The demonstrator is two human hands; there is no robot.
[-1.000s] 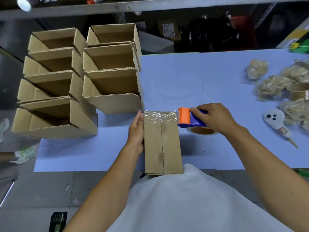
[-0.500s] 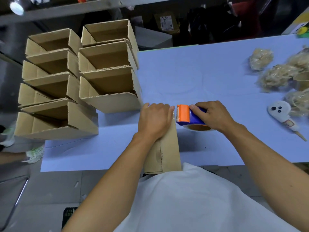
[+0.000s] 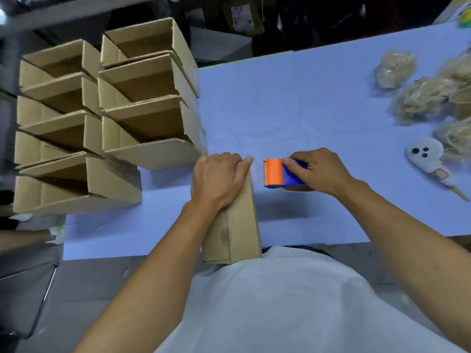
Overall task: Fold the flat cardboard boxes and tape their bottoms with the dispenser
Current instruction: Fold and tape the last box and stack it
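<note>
1. A light blue table [image 3: 293, 110] fills the middle and right of the scene, its near edge running just in front of the person's white shirt [image 3: 280, 301].
2. Two columns of folded cardboard boxes [image 3: 142, 103] stand nested at the far left, open sides up; the right column sits on the table's left edge and the left column is further left.
3. A single cardboard box [image 3: 239, 225] stands at the near middle of the table, its near end against the shirt and its taped bottom face turned up.
4. The left hand [image 3: 219, 179] lies palm down over the far end of this box, fingers curled over the far edge and pressing on it.
5. The right hand [image 3: 321, 169] grasps the tape dispenser [image 3: 283, 174], fingers wrapped round its blue body. The dispenser rests on the table just right of the box's far end, apart from it, its orange head toward the left hand.
6. Pale crumpled clumps of filling [image 3: 418, 98] lie at the far right.
7. A small white ghost-shaped object [image 3: 425, 151] lies near them, at the right.
</note>
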